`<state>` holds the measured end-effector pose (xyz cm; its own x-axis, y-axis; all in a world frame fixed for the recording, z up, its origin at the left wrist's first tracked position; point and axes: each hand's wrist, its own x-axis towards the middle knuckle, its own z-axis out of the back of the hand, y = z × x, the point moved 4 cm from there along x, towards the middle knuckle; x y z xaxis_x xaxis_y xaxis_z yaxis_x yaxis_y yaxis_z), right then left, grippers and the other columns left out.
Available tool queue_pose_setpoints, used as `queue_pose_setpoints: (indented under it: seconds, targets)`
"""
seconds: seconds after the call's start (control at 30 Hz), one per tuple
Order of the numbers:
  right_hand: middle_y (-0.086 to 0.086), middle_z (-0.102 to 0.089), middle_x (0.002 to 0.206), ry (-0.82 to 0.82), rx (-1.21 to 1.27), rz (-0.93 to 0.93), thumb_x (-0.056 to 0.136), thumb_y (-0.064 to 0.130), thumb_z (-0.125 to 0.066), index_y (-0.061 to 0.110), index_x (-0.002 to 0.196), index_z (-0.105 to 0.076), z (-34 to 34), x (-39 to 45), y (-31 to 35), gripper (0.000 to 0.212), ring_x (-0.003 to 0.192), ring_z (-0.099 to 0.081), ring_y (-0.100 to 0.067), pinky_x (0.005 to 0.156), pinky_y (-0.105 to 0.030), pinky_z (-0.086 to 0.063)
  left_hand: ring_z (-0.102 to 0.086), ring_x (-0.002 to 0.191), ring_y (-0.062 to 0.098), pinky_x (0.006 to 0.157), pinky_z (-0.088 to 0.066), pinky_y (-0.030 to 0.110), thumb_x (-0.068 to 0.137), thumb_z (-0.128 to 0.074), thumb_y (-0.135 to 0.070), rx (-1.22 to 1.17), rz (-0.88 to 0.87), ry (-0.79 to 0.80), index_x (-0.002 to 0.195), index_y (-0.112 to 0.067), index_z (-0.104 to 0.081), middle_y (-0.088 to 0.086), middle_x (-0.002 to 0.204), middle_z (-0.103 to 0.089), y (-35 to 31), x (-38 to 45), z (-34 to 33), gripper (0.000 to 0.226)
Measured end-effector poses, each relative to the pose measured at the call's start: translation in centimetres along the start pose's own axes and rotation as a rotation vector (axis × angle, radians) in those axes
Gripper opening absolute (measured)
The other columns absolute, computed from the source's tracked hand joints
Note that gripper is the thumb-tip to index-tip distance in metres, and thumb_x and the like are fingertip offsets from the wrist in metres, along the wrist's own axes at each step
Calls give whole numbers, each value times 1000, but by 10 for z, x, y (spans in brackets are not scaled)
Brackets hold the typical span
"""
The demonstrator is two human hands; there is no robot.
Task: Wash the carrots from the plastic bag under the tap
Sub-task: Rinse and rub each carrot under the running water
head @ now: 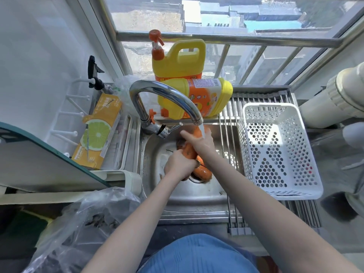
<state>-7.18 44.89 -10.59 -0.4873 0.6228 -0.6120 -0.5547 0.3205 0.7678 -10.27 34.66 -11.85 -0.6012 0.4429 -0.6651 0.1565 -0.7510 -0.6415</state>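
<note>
Sunlit window glass and a steel railing (226,37) are standing behind a stainless steel sink (189,196) set in the desk. Water is running from the curved chrome tap (167,95) onto a long orange carrot (190,148) held over the sink's middle. Left hand (180,164) is gripping the carrot's lower end with fingers curled round it, while right hand (199,139) is wrapping its upper end right under the stream. More orange carrots (201,171) are lying in the sink at the drain (how many, I cannot tell). A crumpled clear plastic bag (82,223) is sitting at the desk's near left corner. Two yellow detergent jugs (195,95) are resting along the sink's far edge, one upright, one on its side. A white perforated plastic basket (277,148) is sitting on a steel roll-up rack (234,115) over the sink's right edge.
</note>
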Motion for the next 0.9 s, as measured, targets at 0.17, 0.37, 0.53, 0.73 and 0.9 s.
queue_pose_setpoints:
  seconds: [0.17, 0.37, 0.53, 0.73, 0.9]
  targets:
    - [-11, -72, 95, 211, -122, 20, 80, 49, -74, 9, 93, -67, 5, -2, -12, 42, 93, -68, -25, 83, -39, -57, -61, 60, 29, 59, -51, 37, 57, -63, -8, -234, -45, 203, 82, -4, -63, 13, 65, -62, -16, 1, 6, 26]
    - [-7, -62, 91, 162, -387, 105, 98, 59, -36, 10, 98, -62, 15, 2, 6, 55, 86, -58, -22, 77, -31, -45, -57, 51, 20, 56, -43, 29, 46, -68, -14, -694, 167, 560, 77, -8, -53, 5, 60, -59, -7, -8, -9, 35]
    - [-1, -68, 62, 252, 30, 28, 104, 47, -31, 13, 74, -68, 8, -7, 2, 58, 56, -60, -14, 55, -22, -48, -55, 47, 18, 51, -51, 26, 47, -71, -10, -1059, 181, 715, 71, -9, -55, 3, 59, -55, -16, -9, -10, 29]
    - [-10, -73, 83, 311, 730, -107, 90, 28, -61, 8, 113, -57, 2, 1, 10, 31, 78, -71, -24, 80, -44, -57, -57, 51, 24, 54, -47, 28, 44, -64, -18, -414, 138, 567, 69, -7, -59, 11, 64, -60, -6, -7, 2, 28]
    - [-2, -69, 71, 408, 777, -287, 97, 29, -53, 12, 90, -62, -6, -3, 20, 21, 53, -65, -15, 48, -28, -56, -54, 47, 18, 51, -50, 24, 36, -74, -14, -916, 162, 816, 66, -8, -62, 4, 58, -55, -12, -27, -18, 33]
